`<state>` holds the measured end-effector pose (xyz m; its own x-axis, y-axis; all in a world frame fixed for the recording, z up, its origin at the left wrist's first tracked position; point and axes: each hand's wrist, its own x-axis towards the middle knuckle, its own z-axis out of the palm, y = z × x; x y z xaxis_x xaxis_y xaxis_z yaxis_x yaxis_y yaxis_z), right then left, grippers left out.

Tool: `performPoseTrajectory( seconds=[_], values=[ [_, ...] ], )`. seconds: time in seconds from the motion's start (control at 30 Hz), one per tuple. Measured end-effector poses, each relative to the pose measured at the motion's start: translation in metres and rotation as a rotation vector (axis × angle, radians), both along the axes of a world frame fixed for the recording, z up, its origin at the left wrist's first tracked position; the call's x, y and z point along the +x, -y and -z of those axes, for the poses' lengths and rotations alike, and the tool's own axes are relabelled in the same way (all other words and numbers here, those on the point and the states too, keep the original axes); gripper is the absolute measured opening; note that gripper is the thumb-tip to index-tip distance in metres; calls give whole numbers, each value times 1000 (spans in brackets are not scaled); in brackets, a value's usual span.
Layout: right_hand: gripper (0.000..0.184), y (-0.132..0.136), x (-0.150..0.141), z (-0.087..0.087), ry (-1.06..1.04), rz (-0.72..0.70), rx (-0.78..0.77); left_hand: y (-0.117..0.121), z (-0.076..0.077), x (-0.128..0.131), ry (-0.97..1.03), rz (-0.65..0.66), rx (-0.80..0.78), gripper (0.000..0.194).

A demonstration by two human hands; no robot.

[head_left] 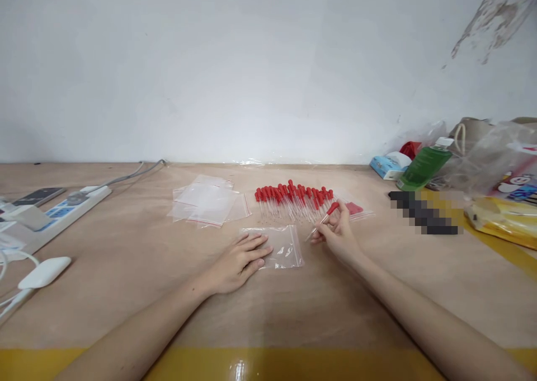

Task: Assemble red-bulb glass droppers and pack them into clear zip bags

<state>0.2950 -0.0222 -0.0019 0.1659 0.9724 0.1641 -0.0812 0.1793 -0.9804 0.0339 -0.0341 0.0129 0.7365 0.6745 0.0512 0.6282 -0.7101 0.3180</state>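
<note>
My left hand lies flat on a clear zip-lock bag, fingers stretched out over its left part. The bag's zip edge faces right. Just right of the bag, my right hand pinches a glass dropper with a red rubber bulb, tilted with its thin tip pointing down and left. Behind both hands spreads a pile of similar red-bulbed droppers. Flat clear zip bags are stacked loosely to the pile's left. Partly hidden behind my right hand is another bag with red bulbs in it.
A white power strip with plugs and cables lies on the left, near a white charger. At right stand a green bottle, a blue box and a yellow packet. A wall rises behind the table.
</note>
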Motion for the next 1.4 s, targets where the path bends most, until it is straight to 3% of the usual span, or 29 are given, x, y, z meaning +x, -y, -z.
performPoseTrajectory(
  seconds=[0.17, 0.4, 0.5, 0.6, 0.73, 0.83, 0.93, 1.2, 1.4],
  values=[
    [80, 0, -11, 11, -96, 53, 22, -1, 1, 0, 9, -1, 29, 39],
    [49, 0, -10, 13, -193, -9, -106, 1, 0, 1, 71, -17, 32, 46],
    [38, 4, 0, 10, -30, -120, -143, 2, 1, 0, 66, -23, 33, 47],
    [28, 8, 8, 5, 334, -246, -62, 1, 2, 0, 61, -27, 32, 47],
    [19, 9, 8, 2, 638, -215, 126, 1, 2, 1, 81, -18, 38, 46],
    [15, 6, 6, 2, 719, -192, 212, 1, 2, 1, 89, -28, 44, 46],
    [11, 4, 6, 2, 766, -210, 190, 2, 1, 1, 99, -46, 45, 48],
    [11, 7, -10, 11, 722, -159, 228, 2, 1, 2, 88, -47, 18, 48],
    [16, 12, -11, 4, 935, -318, 379, 1, 1, 2, 82, -29, 30, 47]
  ],
)
